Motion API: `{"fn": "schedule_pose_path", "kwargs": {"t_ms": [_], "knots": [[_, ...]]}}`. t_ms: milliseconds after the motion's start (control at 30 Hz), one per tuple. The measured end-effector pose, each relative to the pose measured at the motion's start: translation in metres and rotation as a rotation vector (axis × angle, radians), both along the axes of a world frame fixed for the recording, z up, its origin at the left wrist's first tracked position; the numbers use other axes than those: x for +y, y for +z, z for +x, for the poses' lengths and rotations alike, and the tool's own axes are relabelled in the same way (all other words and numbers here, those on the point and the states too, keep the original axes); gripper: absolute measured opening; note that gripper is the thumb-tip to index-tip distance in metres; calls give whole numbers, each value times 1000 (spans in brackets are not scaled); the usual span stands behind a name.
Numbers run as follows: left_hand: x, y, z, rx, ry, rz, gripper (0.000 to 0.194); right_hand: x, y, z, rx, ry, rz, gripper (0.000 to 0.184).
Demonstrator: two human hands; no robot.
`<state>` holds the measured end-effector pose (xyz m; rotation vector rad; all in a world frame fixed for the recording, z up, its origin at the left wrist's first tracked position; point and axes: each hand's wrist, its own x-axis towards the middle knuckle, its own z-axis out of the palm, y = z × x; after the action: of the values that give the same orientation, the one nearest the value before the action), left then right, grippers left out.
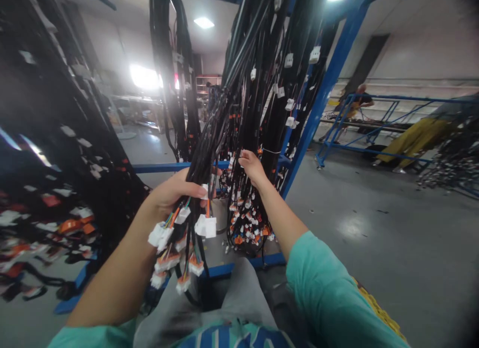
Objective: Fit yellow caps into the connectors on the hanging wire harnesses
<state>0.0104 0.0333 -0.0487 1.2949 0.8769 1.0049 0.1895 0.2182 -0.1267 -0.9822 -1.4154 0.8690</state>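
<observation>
My left hand (172,193) is closed round a thick bundle of black wire harnesses (209,143) that hangs from above. White and orange connectors (183,238) dangle below its fingers. My right hand (252,166) reaches further in, with fingers pinched on thin black wires of a second hanging bundle (262,88). That bundle ends in a cluster of small white, orange and red connectors (249,223). Both arms wear teal sleeves.
A blue steel rack (325,88) carries the harnesses, with a blue crossbar (164,166) behind them. More black harnesses with connectors hang at the left (56,188). A person (359,101) works at a far blue frame. Grey concrete floor (374,213) spreads to the right.
</observation>
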Motion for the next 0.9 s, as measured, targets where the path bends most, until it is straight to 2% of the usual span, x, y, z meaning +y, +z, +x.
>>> {"fn": "schedule_pose_path", "kwargs": {"t_ms": [133,200,267,400,467,567,633,700,767,833,900], "knots": [[-1,-1,1,-10,-18,11,67,24,8,-18,-42,-67,61,54],[-1,-2,-2,-18,-30,27,67,31,13,-23,-61,-95,81,54],[-1,-2,-6,-11,-36,29,65,33,19,-27,-67,-83,78,46],[1,-1,-15,18,-38,31,64,13,28,-32,-54,51,20,30],[4,-1,-19,20,-35,44,63,-9,24,-32,-4,262,-36,28],[7,-2,-21,19,-27,55,61,-46,2,-28,82,709,-225,29],[9,-2,-21,26,-31,57,60,-65,-21,-26,96,870,-395,29],[10,-3,-20,39,-39,65,60,-78,-45,-24,114,889,-518,26],[12,-3,-20,52,-50,79,60,-83,-66,-21,182,821,-578,22],[12,-3,-21,65,-63,100,59,-83,-79,-17,280,726,-625,18],[12,-2,-23,85,-68,117,59,-82,-82,-10,385,634,-673,18]]}}
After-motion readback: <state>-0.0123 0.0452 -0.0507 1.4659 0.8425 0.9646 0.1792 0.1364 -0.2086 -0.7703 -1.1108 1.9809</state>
